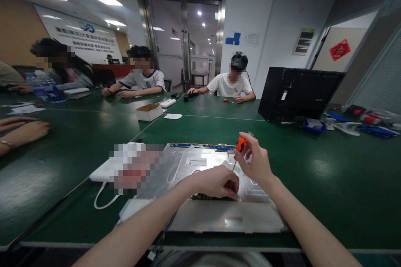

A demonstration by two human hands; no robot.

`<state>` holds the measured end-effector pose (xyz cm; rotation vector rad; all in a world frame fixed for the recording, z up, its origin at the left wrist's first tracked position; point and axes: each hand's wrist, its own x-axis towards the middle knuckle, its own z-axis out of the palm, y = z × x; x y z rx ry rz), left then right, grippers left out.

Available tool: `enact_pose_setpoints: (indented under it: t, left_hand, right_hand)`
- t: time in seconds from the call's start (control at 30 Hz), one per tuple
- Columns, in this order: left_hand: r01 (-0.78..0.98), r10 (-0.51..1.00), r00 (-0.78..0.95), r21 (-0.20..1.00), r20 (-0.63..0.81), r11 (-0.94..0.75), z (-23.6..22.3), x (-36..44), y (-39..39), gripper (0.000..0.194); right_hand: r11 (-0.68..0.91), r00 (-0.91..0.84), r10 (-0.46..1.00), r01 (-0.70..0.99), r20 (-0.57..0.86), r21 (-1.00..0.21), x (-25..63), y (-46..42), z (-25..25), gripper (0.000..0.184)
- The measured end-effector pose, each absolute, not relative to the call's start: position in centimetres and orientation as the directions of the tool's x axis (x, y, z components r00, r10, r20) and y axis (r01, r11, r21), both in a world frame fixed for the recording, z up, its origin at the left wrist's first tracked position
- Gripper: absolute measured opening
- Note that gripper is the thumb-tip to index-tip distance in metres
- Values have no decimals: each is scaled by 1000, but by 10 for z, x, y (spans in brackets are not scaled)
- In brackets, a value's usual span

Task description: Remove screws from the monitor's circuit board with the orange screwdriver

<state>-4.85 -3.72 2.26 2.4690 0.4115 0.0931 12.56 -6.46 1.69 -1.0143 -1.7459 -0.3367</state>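
Note:
My right hand (255, 160) grips an orange and black screwdriver (241, 144) by its handle, shaft pointing down. The screwdriver's tip is hidden behind my left hand (216, 181). With fingers curled downward, my left hand rests low over a silver metal display panel (178, 164); whatever its fingertips pinch is hidden. Under that hand, the edge of a circuit board (203, 196) shows on the panel. A blue circuit strip (216, 147) runs along the panel's far edge. Pale labels are stuck on the metal, and thin cables hang at its near left side.
Left of the panel lie a white power strip (102, 171) and a blurred-out patch. A white open box (149, 113) sits farther back. At the right stands a black monitor housing (300, 94) beside a blue tray (314, 126). Several people sit around the green table (328, 175).

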Motion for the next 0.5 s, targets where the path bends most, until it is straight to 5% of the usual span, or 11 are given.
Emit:
enact_pose_setpoints:
  t: [0.5]
  left_hand:
    - [283, 312, 950, 376, 17, -882, 25, -44, -47, 12]
  right_hand:
    - [603, -99, 471, 762, 877, -238, 125, -65, 17, 37]
